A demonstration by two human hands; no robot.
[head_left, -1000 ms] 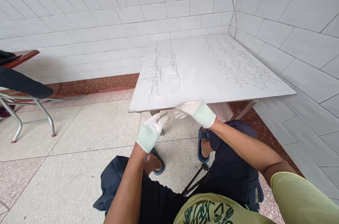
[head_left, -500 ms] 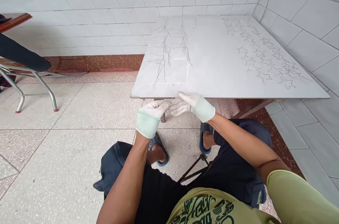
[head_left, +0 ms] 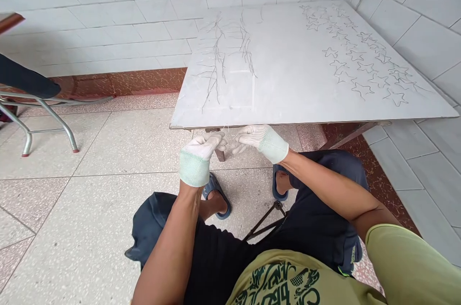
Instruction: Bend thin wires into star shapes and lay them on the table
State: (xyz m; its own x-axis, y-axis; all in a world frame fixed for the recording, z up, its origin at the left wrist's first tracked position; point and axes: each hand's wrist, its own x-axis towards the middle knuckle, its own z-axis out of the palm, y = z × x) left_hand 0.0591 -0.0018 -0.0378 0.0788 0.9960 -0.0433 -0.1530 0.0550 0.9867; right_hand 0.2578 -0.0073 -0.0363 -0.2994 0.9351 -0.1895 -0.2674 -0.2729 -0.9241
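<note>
My left hand (head_left: 200, 153), in a white glove with a pale green cuff, has its fingers pinched together just below the table's front edge. A thin, bent piece of wire (head_left: 225, 128) sticks up from its fingertips. Close beside it, my right hand (head_left: 264, 141), gloved the same way, has thumb and fingers closed at the other end of the wire. The wire is too fine to follow all the way between the fingers. Star-shaped wires (head_left: 362, 90) lie on the right of the white tabletop (head_left: 288, 74). Straighter, slightly bent wires (head_left: 216, 62) lie in rows on the left.
Tiled walls (head_left: 154, 5) stand behind the table and on its right. At far left are a metal-legged stool (head_left: 48, 113) and another person's dark-clothed leg (head_left: 27, 77). A thin folding-stand leg (head_left: 264, 221) stands between my knees.
My right hand has gone from spread, flat fingers to a closed pinch near the wire. The wire's bent end now stands up over my left fingertips. The view has shifted slightly.
</note>
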